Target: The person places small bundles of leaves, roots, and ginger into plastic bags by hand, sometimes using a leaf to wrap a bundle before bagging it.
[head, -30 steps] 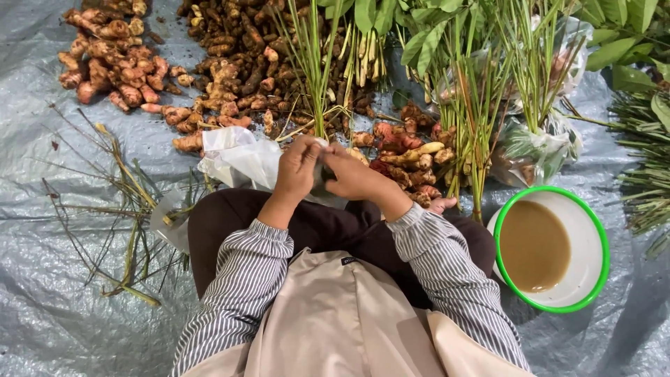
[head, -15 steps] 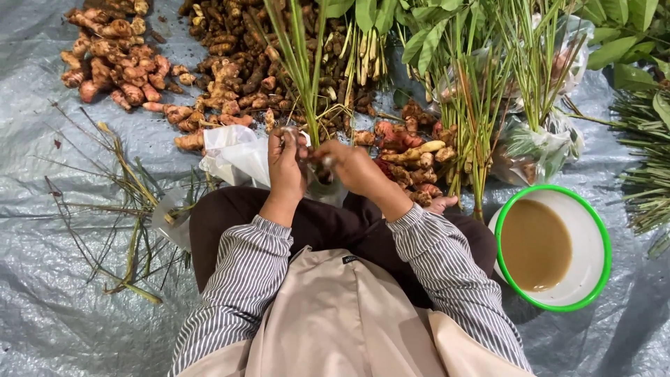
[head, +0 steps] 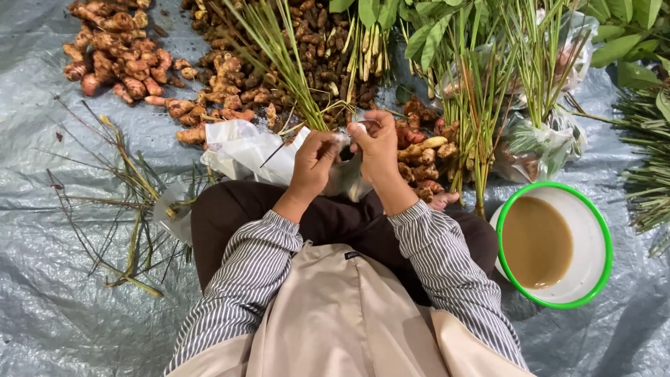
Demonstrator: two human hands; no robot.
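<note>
I sit cross-legged on a grey tarp. My left hand (head: 314, 159) is closed around the base of a bundle of long green stalks (head: 285, 61), which leans up and to the left. Close beside it, my right hand (head: 377, 145) pinches a clear plastic bag (head: 349, 183) that hangs crumpled between the two hands. What lies at the bottom of the bundle is hidden by my fingers.
Orange-brown rhizomes (head: 118, 49) and darker roots (head: 317, 42) are piled ahead. More white plastic bags (head: 241, 146) lie by my left knee. Bagged green plants (head: 541, 132) stand at right. A green-rimmed white bowl (head: 593, 230) holds brown liquid. Trimmed stalks (head: 125, 202) litter the left.
Both hands have risen slightly away from my lap. The stalk bundle now tilts further to the left, and the clear bag has been drawn up between the hands.
</note>
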